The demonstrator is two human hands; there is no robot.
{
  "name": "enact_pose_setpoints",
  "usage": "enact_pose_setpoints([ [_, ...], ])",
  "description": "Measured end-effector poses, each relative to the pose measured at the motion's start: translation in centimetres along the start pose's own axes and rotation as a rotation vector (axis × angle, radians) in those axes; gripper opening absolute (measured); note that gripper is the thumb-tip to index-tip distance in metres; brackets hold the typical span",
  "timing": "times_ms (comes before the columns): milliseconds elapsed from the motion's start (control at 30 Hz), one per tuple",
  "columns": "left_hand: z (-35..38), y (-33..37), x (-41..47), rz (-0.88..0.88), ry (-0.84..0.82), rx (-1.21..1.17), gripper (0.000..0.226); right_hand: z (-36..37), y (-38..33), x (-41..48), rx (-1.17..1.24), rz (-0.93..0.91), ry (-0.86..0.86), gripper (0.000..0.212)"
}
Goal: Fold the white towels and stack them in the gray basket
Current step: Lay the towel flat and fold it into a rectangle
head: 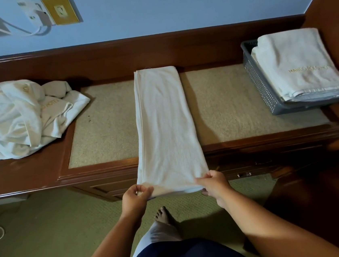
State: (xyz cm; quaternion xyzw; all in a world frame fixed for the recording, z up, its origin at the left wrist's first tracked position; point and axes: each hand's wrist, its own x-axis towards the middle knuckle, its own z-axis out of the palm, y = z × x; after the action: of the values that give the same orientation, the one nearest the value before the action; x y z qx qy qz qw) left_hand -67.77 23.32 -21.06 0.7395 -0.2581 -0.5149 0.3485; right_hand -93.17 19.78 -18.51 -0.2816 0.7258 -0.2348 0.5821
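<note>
**Q:** Centre of frame, what's the shot?

**A:** A long white terry towel (165, 124), folded lengthwise into a narrow strip, lies down the middle of the brown wooden worktop with a beige woven inset (104, 123). Its far end is near the back rail and its near end hangs off the front edge. It's laid straight prob. b/c the next fold needs squared edges.

**Q:** Hands?

**A:** Both are at the overhanging end. The left hand (135, 196) pinches the near-left corner, fingers (142, 189) curled w/ the thumb on the cloth. The right hand (213, 183) pinches the near-right corner, fingers (204, 177) closed on the hem. Gripping the corners, not the middle, keeps that end taut and level. It looks ready to be carried toward the far end for a crosswise fold.

**Q:** Destination?

**A:** A gray perforated plastic basket (258, 82) at the worktop's right end, well apart from the strip. A stack of folded white towels w/ gold lettering (298, 63) already sits in it, rising above the rim. It seems placed there so a finished piece goes over w/ a short reach.

**Q:** Left to do?

**A:** A crumpled heap of white towels (11, 119) sits at the worktop's left end, not yet folded. So it's supply left, work centre, output right. Risk: layers slip out of line if one corner leads.
</note>
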Motion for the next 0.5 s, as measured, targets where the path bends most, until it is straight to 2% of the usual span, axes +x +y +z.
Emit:
enact_pose_setpoints([
  [167,-0.2,-0.1,-1.0,0.035,-0.003,0.021,0.018,-0.9,0.9,-0.7,0.053,-0.035,0.020,0.004],
  [367,0.2,0.0,-2.8,0.094,-0.005,-0.009,0.004,-2.4,1.6,-2.5,0.136,-0.098,0.007,0.017],
  [500,0.3,-1.0,-4.5,0.056,-0.096,-0.120,0.015,-3.5,2.3,-3.8,0.161,-0.108,-0.047,0.026],
])
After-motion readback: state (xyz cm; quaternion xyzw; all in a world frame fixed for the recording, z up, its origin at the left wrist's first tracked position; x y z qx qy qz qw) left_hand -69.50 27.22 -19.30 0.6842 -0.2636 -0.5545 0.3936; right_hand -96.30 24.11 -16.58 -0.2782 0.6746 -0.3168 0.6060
